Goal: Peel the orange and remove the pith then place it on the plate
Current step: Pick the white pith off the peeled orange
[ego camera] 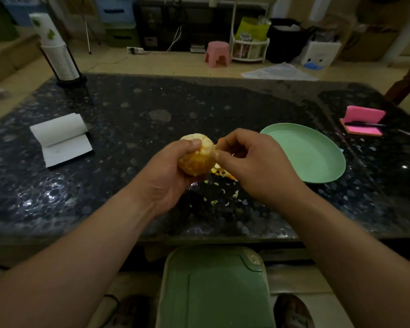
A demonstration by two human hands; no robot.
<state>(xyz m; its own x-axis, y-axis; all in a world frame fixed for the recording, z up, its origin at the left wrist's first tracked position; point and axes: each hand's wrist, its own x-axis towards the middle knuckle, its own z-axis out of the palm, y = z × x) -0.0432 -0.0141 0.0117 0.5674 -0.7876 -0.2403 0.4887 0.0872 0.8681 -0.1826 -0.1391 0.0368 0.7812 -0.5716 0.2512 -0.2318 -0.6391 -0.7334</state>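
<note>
Head view, single frame. At the centre of the frame the left hand point(173, 166) is closed around a peeled orange point(196, 157), thumb pressed on its upper face and the remaining fingers wrapped underneath; the fruit is held above the dark speckled table point(128, 110), clear of its surface. The orange shows pale pith over most of its visible skin. The right hand point(253, 159) sits just to the right of the fruit, touching it, with thumb and forefinger pinched together at the orange's right edge; whether a strand of pith is caught between them cannot be told. A small piece of orange peel point(221, 139) shows just above that pinch. Directly below the hands, small scraps of peel and pith point(223, 183) lie scattered on the table. A green plate point(317, 157) lies on the table at centre right, near the right hand but apart from it, and carries nothing visible. At the left of the frame lies an open white notepad point(62, 138); at upper left stands a stack of paper cups point(57, 53) in a holder. At the right edge sits a pink notepad point(362, 120) with a pen across it. At bottom centre, below the table edge, a green stool point(213, 290) is visible.
</note>
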